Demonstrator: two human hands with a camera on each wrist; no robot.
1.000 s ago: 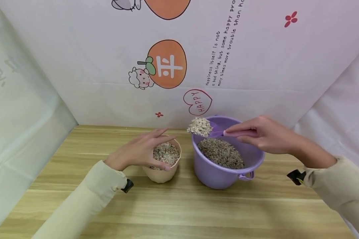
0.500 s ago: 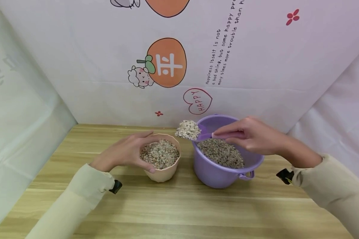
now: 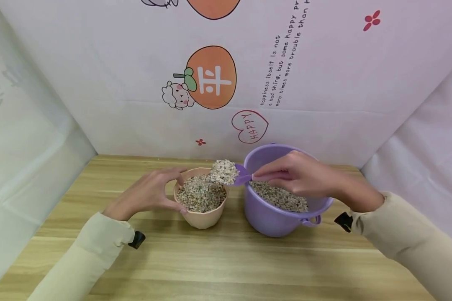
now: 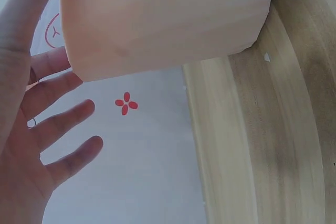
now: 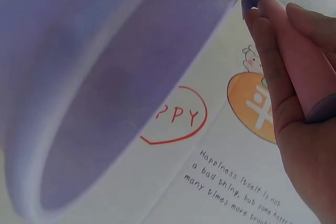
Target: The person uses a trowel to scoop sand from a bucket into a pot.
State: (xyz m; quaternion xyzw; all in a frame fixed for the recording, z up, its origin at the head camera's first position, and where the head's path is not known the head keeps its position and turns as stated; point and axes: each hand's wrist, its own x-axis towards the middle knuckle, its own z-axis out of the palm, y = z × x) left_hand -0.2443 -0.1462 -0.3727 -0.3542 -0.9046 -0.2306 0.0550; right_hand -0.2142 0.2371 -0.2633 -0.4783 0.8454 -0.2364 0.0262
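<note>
Purple and heaped with pale grains [image 3: 223, 172], the scoop [image 3: 242, 175] is gripped by the right hand [image 3: 297, 174], its end reaching over the pot [image 3: 203, 220]. The left hand [image 3: 147, 194] clasps the pot's side; the bucket [image 3: 269, 219] stands below the right hand. Tilting too early could spill grains onto the worktop [image 3: 211, 267]; the nearly full pot could overflow.

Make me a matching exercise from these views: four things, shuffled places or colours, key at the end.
Things:
1. Scoop
2. Pot
3. Bucket
4. Heart

Descriptions:
A. Purple, standing on the table
B. Red outline on the backdrop
C. In the right hand, heaped with grains
D. Peach, at the left hand

Pairs: 1-C, 2-D, 3-A, 4-B
</note>
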